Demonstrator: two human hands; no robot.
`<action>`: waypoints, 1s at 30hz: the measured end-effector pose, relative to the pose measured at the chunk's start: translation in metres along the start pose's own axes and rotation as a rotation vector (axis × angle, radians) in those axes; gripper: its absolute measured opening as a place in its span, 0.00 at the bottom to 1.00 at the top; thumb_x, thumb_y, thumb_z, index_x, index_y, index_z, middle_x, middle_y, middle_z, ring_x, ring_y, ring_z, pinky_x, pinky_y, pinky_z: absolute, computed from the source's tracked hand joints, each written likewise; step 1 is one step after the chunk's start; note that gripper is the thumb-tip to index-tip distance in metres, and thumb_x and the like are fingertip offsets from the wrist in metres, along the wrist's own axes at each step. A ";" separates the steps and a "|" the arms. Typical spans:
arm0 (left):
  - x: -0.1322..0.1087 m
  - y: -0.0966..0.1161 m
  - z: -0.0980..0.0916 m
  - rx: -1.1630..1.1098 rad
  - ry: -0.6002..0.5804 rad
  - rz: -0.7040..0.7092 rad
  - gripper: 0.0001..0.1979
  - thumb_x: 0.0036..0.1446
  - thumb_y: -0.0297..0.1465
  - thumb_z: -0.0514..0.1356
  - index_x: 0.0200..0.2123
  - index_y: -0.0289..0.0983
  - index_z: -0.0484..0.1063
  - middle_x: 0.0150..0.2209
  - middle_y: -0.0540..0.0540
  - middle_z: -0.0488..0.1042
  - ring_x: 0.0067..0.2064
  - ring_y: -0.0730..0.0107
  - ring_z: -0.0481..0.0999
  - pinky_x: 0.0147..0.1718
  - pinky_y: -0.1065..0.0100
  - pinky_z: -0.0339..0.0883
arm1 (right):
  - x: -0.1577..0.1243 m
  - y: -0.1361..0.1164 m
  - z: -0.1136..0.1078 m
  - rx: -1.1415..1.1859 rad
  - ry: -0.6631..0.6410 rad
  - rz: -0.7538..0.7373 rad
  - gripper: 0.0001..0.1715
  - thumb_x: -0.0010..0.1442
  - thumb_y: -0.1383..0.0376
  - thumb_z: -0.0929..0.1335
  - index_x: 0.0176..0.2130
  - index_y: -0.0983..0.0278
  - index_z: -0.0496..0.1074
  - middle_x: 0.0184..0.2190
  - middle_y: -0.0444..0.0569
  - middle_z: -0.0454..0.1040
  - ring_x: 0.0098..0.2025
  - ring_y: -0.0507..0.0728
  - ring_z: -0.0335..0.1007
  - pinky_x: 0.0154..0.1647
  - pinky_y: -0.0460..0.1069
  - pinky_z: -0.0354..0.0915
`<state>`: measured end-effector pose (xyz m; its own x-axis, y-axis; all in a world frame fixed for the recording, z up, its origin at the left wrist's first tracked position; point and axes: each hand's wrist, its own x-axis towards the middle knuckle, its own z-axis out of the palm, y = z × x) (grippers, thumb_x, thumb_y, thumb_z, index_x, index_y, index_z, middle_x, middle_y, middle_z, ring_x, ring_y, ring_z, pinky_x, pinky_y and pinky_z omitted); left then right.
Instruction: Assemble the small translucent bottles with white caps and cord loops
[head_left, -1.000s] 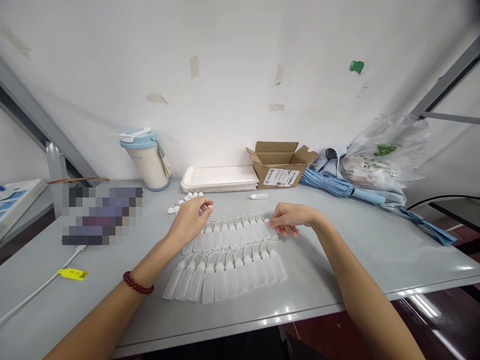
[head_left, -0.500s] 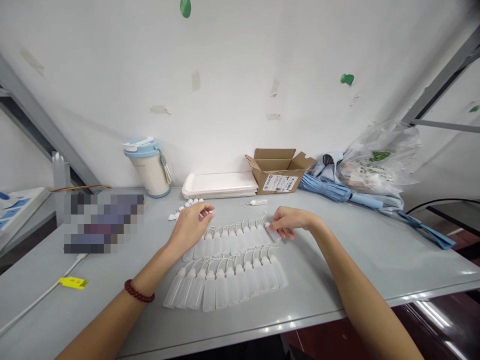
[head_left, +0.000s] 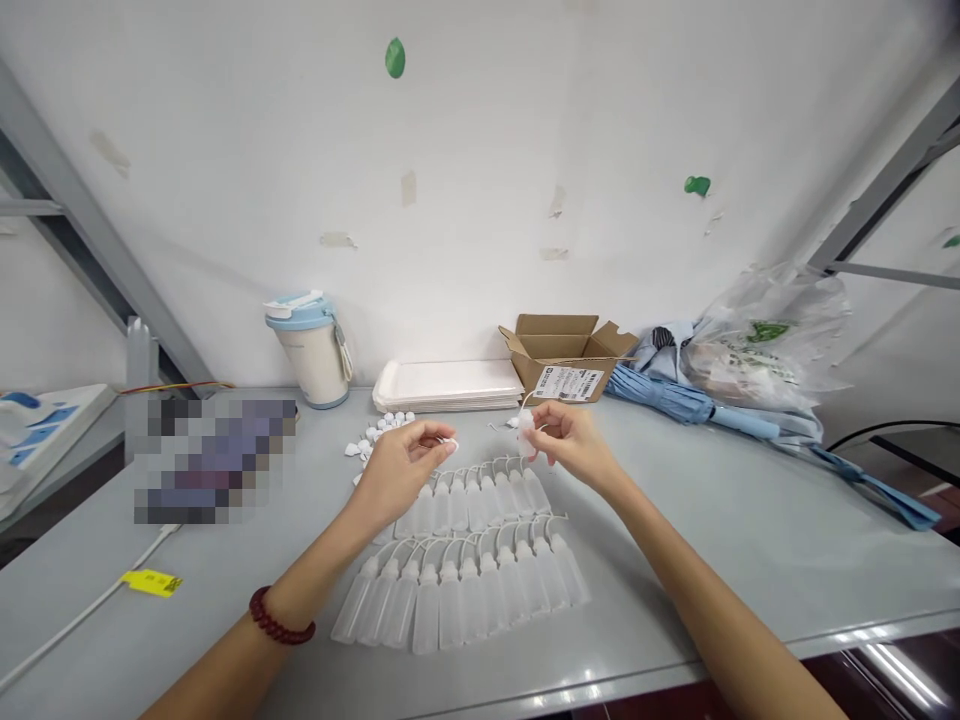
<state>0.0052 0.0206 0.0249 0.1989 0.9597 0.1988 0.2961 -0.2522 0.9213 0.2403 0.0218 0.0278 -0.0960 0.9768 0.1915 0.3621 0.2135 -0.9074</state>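
A small white cap (head_left: 451, 444) is pinched between the thumb and fingers of my left hand (head_left: 405, 465). My right hand (head_left: 574, 440) grips a translucent plastic squeeze bottle (head_left: 526, 432), raised above the table with its thin bent tube pointing up; part of it is hidden by my fingers. Below both hands lie two rows of similar squeeze bottles (head_left: 457, 600), their curved tubes toward the back. Loose white caps (head_left: 373, 433) are scattered behind my left hand. Another small item with a white tip (head_left: 513, 422) lies partly hidden behind the held bottle.
At the back of the grey table (head_left: 720, 560) stand a cream and blue tumbler (head_left: 311, 355), a stack of white trays (head_left: 450, 385) and an open cardboard box (head_left: 566, 375). A blue umbrella (head_left: 660, 390) and a plastic bag (head_left: 765, 350) are at right. A pixelated object (head_left: 217, 460) and cable (head_left: 82, 610) lie left.
My right hand has lifted a squeeze bottle up from the back row and moved slightly left. My left hand, still pinching the cap, has come right toward it. The camera view has shifted slightly.
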 end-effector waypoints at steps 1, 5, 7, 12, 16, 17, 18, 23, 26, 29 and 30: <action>-0.001 0.002 0.001 -0.047 -0.020 -0.012 0.14 0.49 0.39 0.62 0.34 0.36 0.74 0.33 0.45 0.76 0.36 0.65 0.75 0.36 0.65 0.70 | -0.002 -0.001 0.007 -0.012 0.018 -0.034 0.11 0.50 0.60 0.68 0.30 0.64 0.64 0.26 0.45 0.72 0.21 0.51 0.69 0.17 0.44 0.60; -0.008 0.010 0.005 -0.158 -0.053 -0.019 0.13 0.49 0.38 0.63 0.35 0.36 0.74 0.33 0.46 0.77 0.36 0.67 0.74 0.36 0.67 0.69 | -0.011 0.000 0.029 -0.241 0.134 -0.252 0.07 0.51 0.63 0.67 0.32 0.63 0.64 0.26 0.43 0.71 0.20 0.48 0.64 0.20 0.44 0.60; -0.011 0.013 0.008 -0.181 -0.047 -0.005 0.12 0.49 0.38 0.63 0.35 0.37 0.75 0.35 0.46 0.77 0.37 0.67 0.74 0.36 0.68 0.69 | -0.013 0.002 0.035 -0.370 0.169 -0.347 0.06 0.52 0.64 0.66 0.32 0.63 0.64 0.27 0.43 0.71 0.20 0.47 0.63 0.20 0.44 0.59; -0.014 0.016 0.014 -0.174 0.053 0.019 0.10 0.51 0.37 0.63 0.34 0.38 0.75 0.36 0.47 0.76 0.38 0.68 0.74 0.38 0.68 0.69 | -0.017 0.010 0.046 -0.538 0.177 -0.498 0.06 0.55 0.65 0.65 0.35 0.63 0.63 0.30 0.44 0.72 0.17 0.46 0.61 0.21 0.44 0.58; -0.014 0.013 0.016 -0.207 0.070 0.010 0.09 0.50 0.36 0.63 0.33 0.37 0.75 0.36 0.47 0.76 0.37 0.68 0.74 0.38 0.69 0.69 | -0.021 0.011 0.052 -0.615 0.182 -0.623 0.05 0.59 0.65 0.64 0.37 0.64 0.63 0.31 0.46 0.72 0.18 0.46 0.62 0.20 0.43 0.58; -0.014 0.013 0.016 -0.214 0.074 0.001 0.09 0.50 0.36 0.64 0.33 0.37 0.75 0.35 0.47 0.76 0.37 0.68 0.74 0.37 0.69 0.69 | -0.021 0.010 0.053 -0.627 0.186 -0.659 0.05 0.60 0.65 0.63 0.38 0.64 0.63 0.31 0.47 0.72 0.18 0.47 0.63 0.19 0.43 0.58; -0.014 0.012 0.016 -0.224 0.075 -0.012 0.09 0.49 0.36 0.64 0.33 0.36 0.75 0.34 0.47 0.76 0.36 0.69 0.74 0.37 0.69 0.69 | -0.022 0.009 0.054 -0.640 0.188 -0.699 0.05 0.61 0.65 0.63 0.39 0.64 0.63 0.31 0.48 0.73 0.19 0.47 0.64 0.19 0.43 0.57; -0.012 0.013 0.013 -0.292 0.034 -0.102 0.12 0.47 0.36 0.65 0.32 0.35 0.74 0.30 0.48 0.76 0.29 0.71 0.74 0.34 0.67 0.70 | -0.025 0.007 0.056 -0.709 0.206 -0.840 0.07 0.63 0.65 0.62 0.42 0.65 0.63 0.33 0.50 0.74 0.19 0.48 0.64 0.18 0.44 0.59; -0.011 0.014 0.010 -0.297 -0.002 -0.110 0.12 0.47 0.36 0.65 0.32 0.35 0.74 0.30 0.47 0.76 0.30 0.70 0.74 0.34 0.66 0.70 | -0.026 0.007 0.057 -0.698 0.219 -0.843 0.08 0.64 0.65 0.61 0.43 0.64 0.64 0.32 0.50 0.74 0.20 0.48 0.65 0.18 0.44 0.59; -0.010 0.013 0.008 -0.292 -0.033 -0.094 0.11 0.47 0.36 0.65 0.33 0.35 0.74 0.30 0.47 0.76 0.32 0.69 0.75 0.35 0.66 0.70 | -0.027 0.008 0.058 -0.628 0.224 -0.815 0.08 0.64 0.63 0.62 0.42 0.65 0.65 0.31 0.50 0.73 0.22 0.49 0.66 0.19 0.44 0.61; -0.010 0.013 0.008 -0.285 -0.043 -0.082 0.11 0.47 0.36 0.65 0.33 0.35 0.74 0.31 0.47 0.76 0.33 0.69 0.75 0.35 0.67 0.70 | -0.027 0.008 0.058 -0.595 0.217 -0.798 0.09 0.63 0.63 0.63 0.42 0.65 0.66 0.31 0.50 0.73 0.22 0.49 0.65 0.20 0.44 0.61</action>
<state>0.0141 0.0069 0.0321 0.2265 0.9676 0.1114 0.0399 -0.1235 0.9915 0.1921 -0.0042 -0.0065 -0.3622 0.5148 0.7770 0.6741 0.7204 -0.1631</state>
